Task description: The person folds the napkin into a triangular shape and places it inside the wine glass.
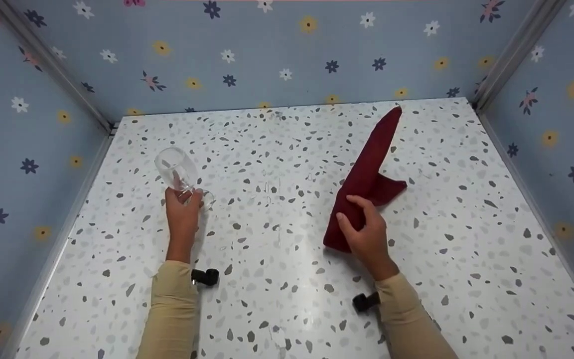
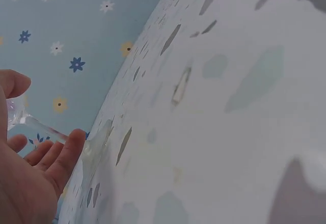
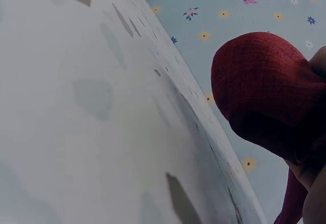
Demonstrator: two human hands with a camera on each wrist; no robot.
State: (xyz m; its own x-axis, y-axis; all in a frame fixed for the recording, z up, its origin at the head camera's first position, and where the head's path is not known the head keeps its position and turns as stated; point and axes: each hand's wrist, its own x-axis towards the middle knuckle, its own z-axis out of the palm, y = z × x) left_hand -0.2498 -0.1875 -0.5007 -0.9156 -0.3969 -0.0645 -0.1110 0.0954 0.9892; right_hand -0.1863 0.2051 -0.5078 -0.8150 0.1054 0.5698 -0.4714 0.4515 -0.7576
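A clear stemmed wine glass stands upright toward the left of the table, its round foot on the surface. My left hand is around its stem, with the index finger straight beside the bowl. In the left wrist view the thumb and fingers are spread apart, and the stem shows between them. On the right, my right hand grips a folded dark red cloth near its close end. The cloth's long narrow part points away, and a shorter flap sticks out rightward. A rounded fold bulges from the hand in the right wrist view.
Both hands work over a white speckled table. Blue flowered panels enclose its back and both sides, with grey metal posts at the corners. Dark wrist cameras stick out from the sleeves.
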